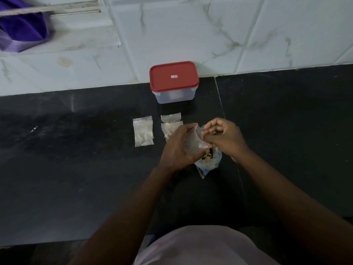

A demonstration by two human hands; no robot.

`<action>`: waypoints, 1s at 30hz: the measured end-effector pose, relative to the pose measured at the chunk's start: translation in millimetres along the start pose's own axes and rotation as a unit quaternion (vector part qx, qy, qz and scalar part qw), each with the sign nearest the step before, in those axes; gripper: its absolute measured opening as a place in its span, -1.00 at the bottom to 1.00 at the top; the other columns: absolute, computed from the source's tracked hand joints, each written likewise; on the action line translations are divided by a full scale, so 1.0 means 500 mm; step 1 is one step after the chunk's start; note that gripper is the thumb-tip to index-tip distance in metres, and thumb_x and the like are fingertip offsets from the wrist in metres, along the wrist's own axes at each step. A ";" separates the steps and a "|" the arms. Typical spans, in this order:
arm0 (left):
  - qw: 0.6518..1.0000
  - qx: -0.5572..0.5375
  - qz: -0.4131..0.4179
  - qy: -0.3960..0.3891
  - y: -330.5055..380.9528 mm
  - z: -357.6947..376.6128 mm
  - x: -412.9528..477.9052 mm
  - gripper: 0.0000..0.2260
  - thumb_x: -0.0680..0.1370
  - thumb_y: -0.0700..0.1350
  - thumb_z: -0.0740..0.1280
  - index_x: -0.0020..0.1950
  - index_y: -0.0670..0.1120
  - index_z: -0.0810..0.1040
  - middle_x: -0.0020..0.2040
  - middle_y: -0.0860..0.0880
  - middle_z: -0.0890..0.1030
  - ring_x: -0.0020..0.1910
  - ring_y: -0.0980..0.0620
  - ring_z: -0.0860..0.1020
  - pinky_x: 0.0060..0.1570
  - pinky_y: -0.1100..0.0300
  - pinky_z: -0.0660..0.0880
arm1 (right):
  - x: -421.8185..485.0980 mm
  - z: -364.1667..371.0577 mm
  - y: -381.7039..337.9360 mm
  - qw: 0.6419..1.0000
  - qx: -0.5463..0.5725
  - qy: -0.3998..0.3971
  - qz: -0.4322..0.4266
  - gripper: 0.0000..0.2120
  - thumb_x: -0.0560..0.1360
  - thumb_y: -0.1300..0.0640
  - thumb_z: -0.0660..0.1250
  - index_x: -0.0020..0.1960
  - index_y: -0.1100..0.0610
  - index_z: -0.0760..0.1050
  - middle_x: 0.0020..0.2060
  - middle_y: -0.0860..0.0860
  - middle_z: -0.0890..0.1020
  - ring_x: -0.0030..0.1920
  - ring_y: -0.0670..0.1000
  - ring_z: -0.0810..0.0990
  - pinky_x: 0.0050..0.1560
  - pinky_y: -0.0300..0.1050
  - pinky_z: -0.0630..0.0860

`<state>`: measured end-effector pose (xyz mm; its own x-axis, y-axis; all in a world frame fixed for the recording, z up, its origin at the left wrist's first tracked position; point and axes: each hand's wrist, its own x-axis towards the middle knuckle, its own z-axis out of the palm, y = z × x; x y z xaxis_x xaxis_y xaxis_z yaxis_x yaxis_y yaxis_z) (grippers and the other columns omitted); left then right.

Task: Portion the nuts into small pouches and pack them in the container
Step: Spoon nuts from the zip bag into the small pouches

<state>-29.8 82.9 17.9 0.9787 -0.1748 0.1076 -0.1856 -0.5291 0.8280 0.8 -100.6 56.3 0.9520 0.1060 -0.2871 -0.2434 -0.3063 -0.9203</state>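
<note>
Clear thin plastic pouches [143,131], frosted plastic tub [174,96] with glossy red lid [173,76], dark polished stone counter [76,169], glossy veined tiles [191,31], purple cloth [23,29]

1. Container [174,83]: lid on, backed against the wall [210,44]; no passage behind it.
2. Left and right of the container: open counter [76,131] along the wall.
3. Just in front of the container: a narrow open strip, then two overlapping pouches [170,120].
4. Front-left of the container: a third pouch [143,131], a slim gap separating it from the pair.
5. Further in front, slightly right: left hand [178,148] and right hand [225,136] grip a held pouch [194,140] above the bag [209,161], blocking that approach.
6. Far front-left and front-right: broad open counter.
</note>
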 end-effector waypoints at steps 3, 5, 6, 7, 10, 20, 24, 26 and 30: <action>1.000 0.000 -0.001 0.009 0.006 0.006 0.002 -0.32 0.39 0.13 0.61 0.43 0.03 0.44 0.29 0.14 0.53 0.27 0.20 0.51 0.26 0.20 0.51 | -0.001 -0.008 0.002 1.000 0.007 -0.010 0.000 -0.78 0.43 0.35 0.52 -0.01 0.12 0.59 -0.15 0.03 0.72 -0.18 -0.06 0.73 -0.29 -0.23 0.61; 1.000 -0.004 0.008 0.024 0.009 0.012 0.003 -0.39 0.41 0.08 0.60 0.39 -0.01 0.49 0.24 0.12 0.57 0.23 0.17 0.55 0.22 0.14 0.55 | -0.001 -0.013 0.005 1.000 0.016 0.000 0.002 -0.80 0.45 0.34 0.52 -0.01 0.14 0.59 -0.14 0.05 0.71 -0.16 -0.03 0.74 -0.28 -0.22 0.63; 0.999 -0.011 0.009 0.033 0.010 0.015 0.003 -0.44 0.42 0.04 0.60 0.36 -0.03 0.51 0.22 0.10 0.59 0.20 0.15 0.57 0.20 0.10 0.56 | -0.001 -0.015 0.006 1.000 0.023 0.007 0.004 -0.81 0.45 0.33 0.52 0.00 0.16 0.59 -0.12 0.07 0.71 -0.15 -0.02 0.74 -0.27 -0.19 0.64; 0.999 -0.019 0.006 0.042 0.011 0.017 0.003 -0.47 0.43 0.00 0.60 0.34 -0.04 0.53 0.20 0.09 0.61 0.19 0.14 0.58 0.19 0.08 0.57 | 0.000 -0.016 0.007 0.999 0.035 0.011 0.009 -0.82 0.46 0.30 0.52 0.01 0.16 0.59 -0.12 0.09 0.70 -0.15 0.00 0.75 -0.25 -0.16 0.66; 0.996 -0.055 -0.021 0.066 0.014 0.018 0.005 -0.51 0.45 0.00 0.59 0.33 -0.04 0.55 0.19 0.10 0.63 0.19 0.15 0.60 0.19 0.16 0.58 | 0.005 -0.027 0.014 0.997 0.066 0.032 0.031 -0.84 0.50 0.12 0.52 0.05 0.10 0.61 -0.14 0.07 0.72 -0.17 0.00 0.74 -0.18 -0.09 0.69; 0.981 -0.138 -0.128 0.048 -0.013 0.019 -0.020 -0.60 0.47 -0.03 0.42 0.30 -0.02 0.53 0.15 0.08 0.63 0.16 0.11 0.62 0.14 0.11 0.60 | 0.091 -0.044 0.096 0.984 -0.034 0.058 0.168 -0.56 0.53 -0.06 0.45 0.37 0.04 0.53 0.21 -0.04 0.61 0.12 -0.08 0.57 -0.09 -0.18 0.48; 0.975 -0.144 -0.167 0.026 -0.023 0.030 -0.034 -0.67 0.52 -0.19 0.45 0.26 0.01 0.53 0.14 0.05 0.62 0.09 0.13 0.63 0.07 0.12 0.61 | 0.098 -0.020 0.108 0.990 -0.026 0.057 0.126 -0.72 0.52 -0.05 0.48 0.18 0.03 0.64 0.01 -0.06 0.69 0.03 -0.10 0.64 -0.05 -0.16 0.56; 0.972 -0.142 -0.187 -0.002 -0.024 0.028 -0.037 -0.67 0.52 -0.19 0.45 0.19 0.14 0.52 0.16 0.02 0.60 0.08 0.11 0.62 0.08 0.11 0.60 | 0.092 -0.021 0.110 0.992 -0.034 0.072 0.098 -0.77 0.51 -0.05 0.49 0.11 0.02 0.65 -0.07 -0.06 0.69 -0.03 -0.08 0.66 -0.04 -0.14 0.59; 0.967 -0.134 -0.212 -0.043 -0.028 0.017 -0.034 -0.70 0.53 -0.14 0.44 0.13 0.21 0.50 0.21 -0.01 0.58 0.14 0.07 0.60 0.12 0.13 0.56 | 0.062 -0.047 0.099 0.997 -0.053 0.056 0.026 -0.85 0.53 -0.05 0.47 0.04 -0.02 0.64 -0.15 -0.07 0.70 -0.11 -0.14 0.68 -0.10 -0.19 0.57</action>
<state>-44.6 86.3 -0.4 0.9488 -0.0642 -0.3092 0.2712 -0.3363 0.9019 22.8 -134.7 8.2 0.9547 -0.0166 -0.2972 -0.2778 -0.4080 -0.8697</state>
